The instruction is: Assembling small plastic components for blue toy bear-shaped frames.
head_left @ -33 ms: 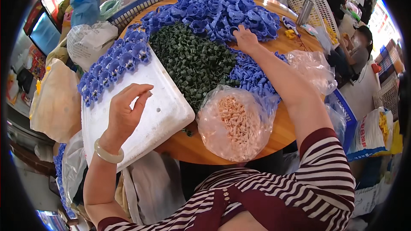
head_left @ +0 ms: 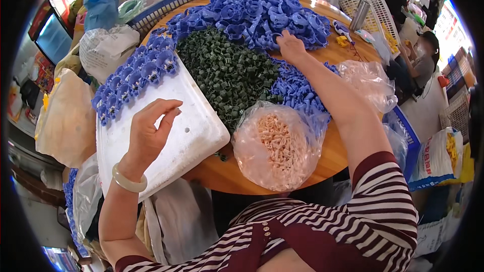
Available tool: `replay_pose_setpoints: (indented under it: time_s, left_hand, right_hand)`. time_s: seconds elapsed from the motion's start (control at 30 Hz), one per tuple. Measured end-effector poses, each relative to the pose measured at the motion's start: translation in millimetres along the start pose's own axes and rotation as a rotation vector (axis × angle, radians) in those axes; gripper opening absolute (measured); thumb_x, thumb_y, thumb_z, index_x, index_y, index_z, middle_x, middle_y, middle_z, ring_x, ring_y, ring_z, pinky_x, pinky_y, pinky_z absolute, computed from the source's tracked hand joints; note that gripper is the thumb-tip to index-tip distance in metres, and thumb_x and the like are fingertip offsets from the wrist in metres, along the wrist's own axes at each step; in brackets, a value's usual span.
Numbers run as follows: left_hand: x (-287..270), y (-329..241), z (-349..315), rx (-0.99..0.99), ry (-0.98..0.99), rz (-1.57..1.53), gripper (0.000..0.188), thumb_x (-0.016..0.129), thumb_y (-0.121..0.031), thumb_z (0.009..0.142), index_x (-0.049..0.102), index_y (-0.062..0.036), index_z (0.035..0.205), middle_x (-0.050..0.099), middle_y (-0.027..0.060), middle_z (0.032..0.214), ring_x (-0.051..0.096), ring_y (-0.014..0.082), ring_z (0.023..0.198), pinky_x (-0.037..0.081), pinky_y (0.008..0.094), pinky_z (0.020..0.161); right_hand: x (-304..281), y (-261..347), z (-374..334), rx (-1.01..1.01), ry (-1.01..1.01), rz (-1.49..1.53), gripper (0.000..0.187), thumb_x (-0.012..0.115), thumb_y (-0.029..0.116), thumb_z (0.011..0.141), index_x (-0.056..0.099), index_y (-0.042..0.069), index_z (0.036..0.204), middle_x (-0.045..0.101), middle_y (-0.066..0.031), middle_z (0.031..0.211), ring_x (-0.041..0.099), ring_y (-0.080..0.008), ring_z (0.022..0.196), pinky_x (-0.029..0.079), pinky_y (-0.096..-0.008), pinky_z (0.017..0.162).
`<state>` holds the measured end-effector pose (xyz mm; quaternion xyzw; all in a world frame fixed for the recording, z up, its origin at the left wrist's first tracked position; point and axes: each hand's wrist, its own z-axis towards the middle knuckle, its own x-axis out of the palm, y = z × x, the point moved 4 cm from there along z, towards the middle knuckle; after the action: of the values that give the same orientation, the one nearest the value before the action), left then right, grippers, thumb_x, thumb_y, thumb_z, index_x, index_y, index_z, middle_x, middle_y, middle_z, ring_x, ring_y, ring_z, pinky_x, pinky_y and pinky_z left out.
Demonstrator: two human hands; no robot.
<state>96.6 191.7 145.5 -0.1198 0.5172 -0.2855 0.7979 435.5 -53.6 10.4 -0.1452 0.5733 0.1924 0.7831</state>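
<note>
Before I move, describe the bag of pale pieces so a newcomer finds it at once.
Find the wooden table. At its near edge, right of the white slab, sits a clear bag. Its small pale pinkish pieces set it apart from the green pile and small blue pile just beyond.

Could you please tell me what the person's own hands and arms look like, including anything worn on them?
The left hand and right hand are bare, without gloves. A smooth, pale, rounded bangle circles the left wrist. The right sleeve is short, striped maroon and white, with a plain maroon cuff.
</note>
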Motion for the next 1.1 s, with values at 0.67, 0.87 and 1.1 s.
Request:
replay_pose_setpoints:
  time_s: [0.67, 0.87, 1.1]
  left_hand:
    - [77, -81, 8, -0.339, 0.304, -0.751, 0.040, 0.047, -0.036, 0.095, 0.062, 0.0001, 0.103, 0.062, 0.0046, 0.086, 0.058, 0.0093, 0.074, 0.046, 0.0213, 0.068]
    - [104, -91, -38, -0.439, 0.583, -0.988, 0.043, 0.043, -0.037, 0.097, 0.063, 0.0009, 0.104, 0.065, 0.0064, 0.091, 0.061, 0.0097, 0.077, 0.050, 0.0203, 0.065]
    - [123, -88, -118, -0.405, 0.262, -1.579, 0.054, 0.034, -0.048, 0.096, 0.048, -0.0029, 0.122, 0.059, 0.0130, 0.099, 0.057, 0.0170, 0.063, 0.045, 0.0254, 0.044]
  right_hand:
    - [-186, 95, -208, -0.471, 0.871, 0.781, 0.030, 0.048, 0.026, 0.085, 0.058, -0.002, 0.089, 0.057, -0.0110, 0.068, 0.056, -0.0188, 0.061, 0.043, -0.0305, 0.058]
    - [-215, 131, -226, -0.789, 0.436, 0.522, 0.021, 0.056, 0.020, 0.078, 0.064, 0.004, 0.087, 0.058, -0.0149, 0.066, 0.058, -0.0297, 0.063, 0.044, -0.0346, 0.057]
    - [-191, 173, -255, -0.863, 0.075, 0.560, 0.028, 0.066, 0.016, 0.071, 0.061, 0.007, 0.096, 0.061, -0.0105, 0.077, 0.060, -0.0275, 0.069, 0.046, -0.0342, 0.059]
